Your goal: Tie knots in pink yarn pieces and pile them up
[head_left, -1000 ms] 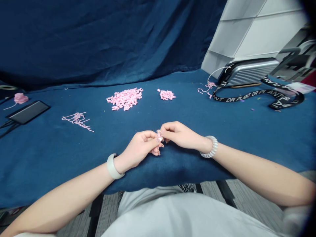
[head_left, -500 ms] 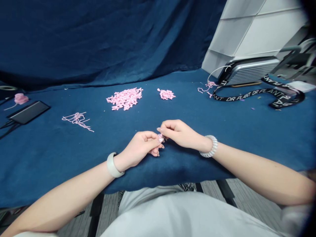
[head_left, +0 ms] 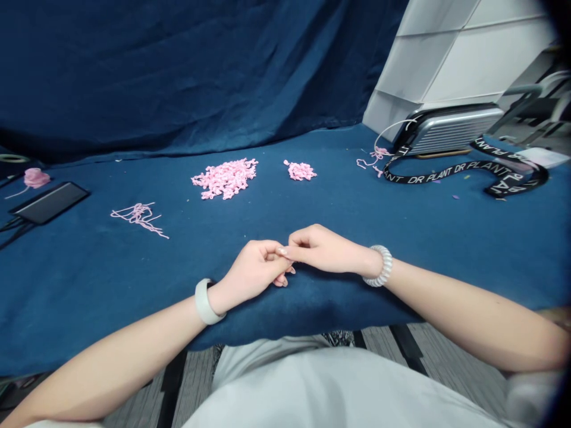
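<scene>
My left hand [head_left: 256,270] is closed in a pinch over the front of the table, its other fingers curled under. My right hand [head_left: 317,249] is closed too, thumb and forefinger meeting the left fingertips. Between them is a small bit of pink yarn, seen half a second ago and now covered by the fingers. Beyond the hands lie a wide heap of small knotted pink yarn pieces [head_left: 226,179] and a smaller pink pile [head_left: 301,172]. Loose cut strands of pink yarn [head_left: 139,217] rest to the left.
A blue cloth [head_left: 357,205] covers the table. At far left are a pink yarn ball [head_left: 35,178] and a dark flat device [head_left: 50,203] with cables. On the right stand a ridged silver case [head_left: 457,129], a black lettered strap [head_left: 439,173] and a pink yarn tangle [head_left: 378,154].
My right hand has come down and left onto the left fingertips. The pink loops that showed between the fingers are now covered.
</scene>
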A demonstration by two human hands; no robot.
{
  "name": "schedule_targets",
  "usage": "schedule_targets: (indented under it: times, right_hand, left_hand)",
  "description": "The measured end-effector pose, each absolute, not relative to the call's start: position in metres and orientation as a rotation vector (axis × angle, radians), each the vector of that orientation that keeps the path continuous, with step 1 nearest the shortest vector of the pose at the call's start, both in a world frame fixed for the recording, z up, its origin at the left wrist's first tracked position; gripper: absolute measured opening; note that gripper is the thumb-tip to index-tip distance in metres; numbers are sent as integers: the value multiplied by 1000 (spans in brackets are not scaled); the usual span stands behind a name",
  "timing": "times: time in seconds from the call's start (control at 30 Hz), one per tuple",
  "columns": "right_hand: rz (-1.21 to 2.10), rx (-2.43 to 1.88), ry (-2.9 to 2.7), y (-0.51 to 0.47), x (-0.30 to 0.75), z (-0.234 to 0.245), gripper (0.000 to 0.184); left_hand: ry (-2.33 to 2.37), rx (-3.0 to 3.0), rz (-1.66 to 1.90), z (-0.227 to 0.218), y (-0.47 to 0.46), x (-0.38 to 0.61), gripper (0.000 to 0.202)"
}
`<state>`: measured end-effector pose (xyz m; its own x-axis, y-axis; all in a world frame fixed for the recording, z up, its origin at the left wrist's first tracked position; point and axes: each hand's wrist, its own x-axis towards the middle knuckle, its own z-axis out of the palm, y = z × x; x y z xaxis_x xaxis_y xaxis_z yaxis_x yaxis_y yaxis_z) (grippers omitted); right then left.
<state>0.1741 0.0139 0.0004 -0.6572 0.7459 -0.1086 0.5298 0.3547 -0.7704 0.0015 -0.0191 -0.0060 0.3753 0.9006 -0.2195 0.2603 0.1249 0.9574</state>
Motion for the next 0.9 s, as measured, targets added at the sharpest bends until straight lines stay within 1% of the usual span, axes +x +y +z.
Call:
schedule_targets:
  times: [0.1, 0.27, 0.43, 0.53, 0.63, 0.8, 0.9]
  right_hand:
    - [1131, -1144, -2419, 13, 173, -1, 57]
    - [1085, -1138, -2391, 13, 173, 1, 49]
    - [898, -1057, -2295, 12, 175, 6, 42]
    - [838, -952, -2316, 10, 174, 5, 40]
    - [759, -835, -2373, 8, 172, 1, 41]
    - [638, -848, -2325, 8, 172, -2, 39]
    - [602, -859, -2291, 8, 172, -2, 36]
  left_hand:
    - [1174, 1406, 622, -5, -20, 3, 14]
    - [1136, 1375, 626, -7, -18, 2, 18]
    - [971, 1039, 645, -8, -12, -4, 24]
    - [903, 949, 566, -6, -10, -7, 24]
    - [919, 980, 500, -6, -10, -9, 23]
    - [909, 1232, 675, -9, -10, -10, 20]
    - [856, 1316, 702, -9, -11, -11, 19]
